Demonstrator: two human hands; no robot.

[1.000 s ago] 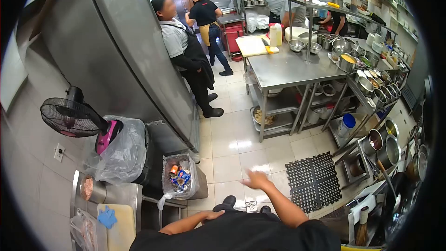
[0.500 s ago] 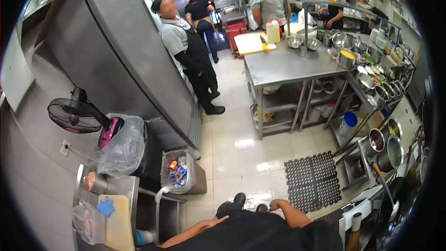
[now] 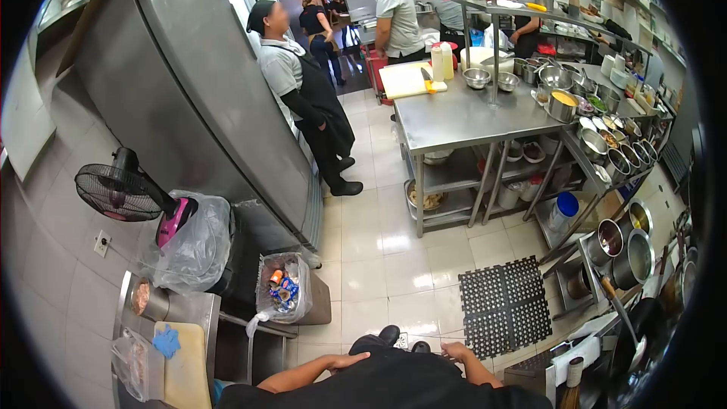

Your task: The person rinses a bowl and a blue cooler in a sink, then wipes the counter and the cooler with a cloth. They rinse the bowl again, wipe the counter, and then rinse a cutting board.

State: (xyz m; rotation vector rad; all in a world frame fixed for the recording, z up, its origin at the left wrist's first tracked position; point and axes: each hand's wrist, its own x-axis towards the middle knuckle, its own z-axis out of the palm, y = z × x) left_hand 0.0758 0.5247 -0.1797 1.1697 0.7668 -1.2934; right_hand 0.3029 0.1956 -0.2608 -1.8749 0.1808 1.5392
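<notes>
A tall steel cabinet [image 3: 197,91] is set along the left side, with a steel table [image 3: 473,117] placed well apart from it on the right. A black perforated mat [image 3: 506,308] is laid ahead and to the right of the dark clothing [image 3: 379,385], while a lined bin [image 3: 316,304] holding litter is stood to the left. The clothing is touched at the front by the left hand [image 3: 344,362], fingers loosely extended, and the right hand [image 3: 457,351] is held near the mat, its fingers partly bent; whether anything is gripped there cannot be told.
</notes>
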